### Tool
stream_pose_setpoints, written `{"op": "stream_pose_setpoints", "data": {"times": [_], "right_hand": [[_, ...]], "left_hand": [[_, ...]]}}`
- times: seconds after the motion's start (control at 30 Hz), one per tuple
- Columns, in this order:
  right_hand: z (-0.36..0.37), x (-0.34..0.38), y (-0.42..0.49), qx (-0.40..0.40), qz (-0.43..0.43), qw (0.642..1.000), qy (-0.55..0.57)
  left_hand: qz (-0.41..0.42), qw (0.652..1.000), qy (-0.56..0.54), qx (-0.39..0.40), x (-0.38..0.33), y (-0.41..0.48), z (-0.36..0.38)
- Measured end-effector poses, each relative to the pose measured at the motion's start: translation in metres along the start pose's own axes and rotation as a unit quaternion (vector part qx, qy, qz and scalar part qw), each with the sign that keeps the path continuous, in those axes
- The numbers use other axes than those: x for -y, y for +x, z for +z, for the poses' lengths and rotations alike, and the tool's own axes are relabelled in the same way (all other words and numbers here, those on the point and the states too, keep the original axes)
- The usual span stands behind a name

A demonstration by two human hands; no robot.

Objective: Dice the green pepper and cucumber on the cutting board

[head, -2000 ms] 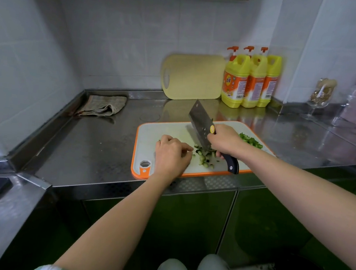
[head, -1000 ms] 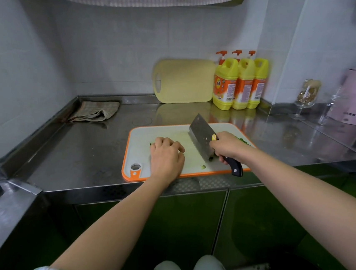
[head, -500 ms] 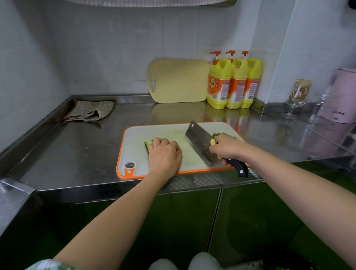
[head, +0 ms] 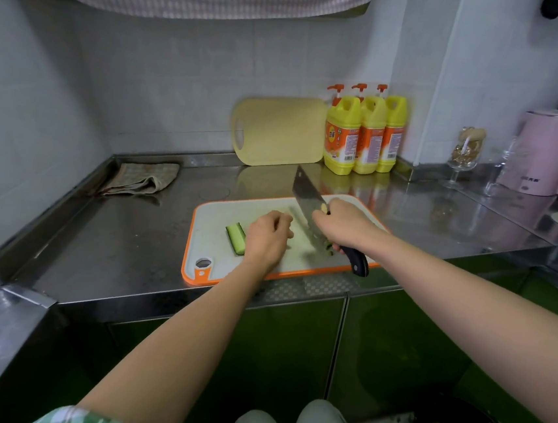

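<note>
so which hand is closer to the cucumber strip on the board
Left. The left hand is close beside the cucumber strip, just to its right; the right hand is farther right across the board, gripping the cleaver.

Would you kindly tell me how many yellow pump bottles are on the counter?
3, in a row at the back wall beside the pale yellow cutting board: left yellow plastic pump bottle, middle bottle, right bottle. None looks hidden.
</note>
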State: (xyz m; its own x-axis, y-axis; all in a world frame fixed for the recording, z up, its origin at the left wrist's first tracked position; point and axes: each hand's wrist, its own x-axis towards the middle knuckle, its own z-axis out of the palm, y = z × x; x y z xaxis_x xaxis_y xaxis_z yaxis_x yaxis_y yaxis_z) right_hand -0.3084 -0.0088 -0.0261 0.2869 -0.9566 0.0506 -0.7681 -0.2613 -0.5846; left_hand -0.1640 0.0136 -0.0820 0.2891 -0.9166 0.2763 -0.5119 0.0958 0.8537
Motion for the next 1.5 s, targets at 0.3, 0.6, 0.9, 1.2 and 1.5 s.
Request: {"op": "stream_pose_setpoints", "data": {"times": [0.3, 0.6, 0.9, 1.2, 1.5], "right_hand": [[0.028, 0.015, -0.007, 0.063, -0.117, 0.99, -0.046], [0.038, 0.006, 0.01, 0.123, -0.156, 0.979, -0.041], [0.072, 0.009, 0.025, 0.122, -0.065, 0.987, -0.087], [0.079, 0.031, 0.034, 0.117, -0.067, 0.984, -0.119], [0.029, 0.042, 0.006, 0.144, -0.084, 0.985, 0.041]], "left_hand": [[-0.175, 0.968, -0.182, -0.002, -0.008, 0.013, -0.007], [-0.195, 0.963, -0.182, -0.043, 0.012, 0.016, -0.024], [-0.207, 0.964, -0.138, -0.091, 0.022, 0.01, -0.053], [-0.188, 0.97, -0.121, -0.097, 0.017, 0.002, -0.058], [-0.134, 0.982, -0.104, -0.083, -0.006, 0.011, -0.04]]}}
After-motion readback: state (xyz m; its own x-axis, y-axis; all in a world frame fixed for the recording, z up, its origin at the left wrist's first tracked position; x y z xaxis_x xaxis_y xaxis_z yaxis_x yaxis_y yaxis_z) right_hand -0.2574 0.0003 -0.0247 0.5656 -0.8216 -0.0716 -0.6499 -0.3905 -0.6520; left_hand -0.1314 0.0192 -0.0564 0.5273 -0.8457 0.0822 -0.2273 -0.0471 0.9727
